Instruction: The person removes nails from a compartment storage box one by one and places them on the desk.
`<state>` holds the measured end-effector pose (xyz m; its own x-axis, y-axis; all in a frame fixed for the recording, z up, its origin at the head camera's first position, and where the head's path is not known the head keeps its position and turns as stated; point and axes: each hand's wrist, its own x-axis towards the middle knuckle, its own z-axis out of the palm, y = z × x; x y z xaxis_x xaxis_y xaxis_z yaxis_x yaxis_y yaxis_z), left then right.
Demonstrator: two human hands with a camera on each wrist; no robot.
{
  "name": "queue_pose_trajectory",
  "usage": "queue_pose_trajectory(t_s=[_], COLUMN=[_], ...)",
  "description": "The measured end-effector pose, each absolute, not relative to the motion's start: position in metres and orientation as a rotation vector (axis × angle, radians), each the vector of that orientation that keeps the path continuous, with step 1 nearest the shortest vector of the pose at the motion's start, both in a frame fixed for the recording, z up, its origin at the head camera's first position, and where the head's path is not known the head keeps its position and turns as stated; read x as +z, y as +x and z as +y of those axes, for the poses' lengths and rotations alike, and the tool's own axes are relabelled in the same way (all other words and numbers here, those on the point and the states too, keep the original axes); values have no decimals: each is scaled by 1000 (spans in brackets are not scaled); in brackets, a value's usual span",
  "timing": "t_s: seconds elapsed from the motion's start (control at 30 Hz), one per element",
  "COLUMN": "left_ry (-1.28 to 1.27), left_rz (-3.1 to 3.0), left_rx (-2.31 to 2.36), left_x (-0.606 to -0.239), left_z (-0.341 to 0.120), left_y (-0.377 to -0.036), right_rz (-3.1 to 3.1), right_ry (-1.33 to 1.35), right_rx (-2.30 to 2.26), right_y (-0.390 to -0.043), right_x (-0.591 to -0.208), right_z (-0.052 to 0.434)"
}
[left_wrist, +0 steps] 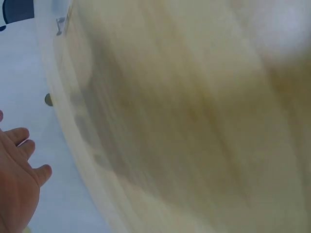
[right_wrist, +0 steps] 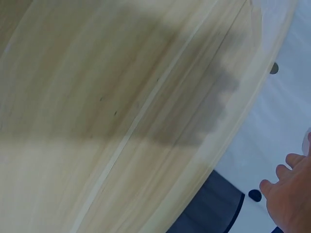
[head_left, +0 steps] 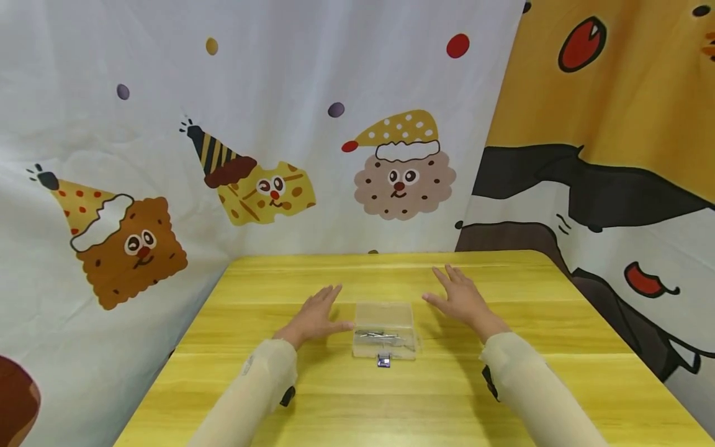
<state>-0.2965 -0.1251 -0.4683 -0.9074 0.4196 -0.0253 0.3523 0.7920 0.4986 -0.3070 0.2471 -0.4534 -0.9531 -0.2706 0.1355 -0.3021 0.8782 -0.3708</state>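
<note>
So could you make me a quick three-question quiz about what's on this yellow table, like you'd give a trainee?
1. True or false: the left hand grips the clear plastic box.
2. What lies inside the box? A) thin metal pieces B) coins C) buttons
3. Fill in: the box sits ____ the two hands on the yellow table.

Key: 1. False; both the left hand and the right hand lie flat with fingers straight. 2. A. 3. between.

Staged recording booth: cartoon backdrops (head_left: pixel 279 124) around table (head_left: pixel 503 397).
</note>
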Motion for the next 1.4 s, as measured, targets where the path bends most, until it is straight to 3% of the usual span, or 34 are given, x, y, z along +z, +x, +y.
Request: queue_pose_trajectory(t_s=[0.7, 1.4], left_ry=[623, 659], left_rz=[2571, 2588], left_rx=[1080, 998], left_x=[-488, -504], left_z=[-112, -114], left_y=[-281, -271], right_rz=[-2912, -2846], right_ry=[478, 425], right_rx=[986, 1490], right_y=[-300, -281], right_x=[-458, -485], right_z=[211, 183])
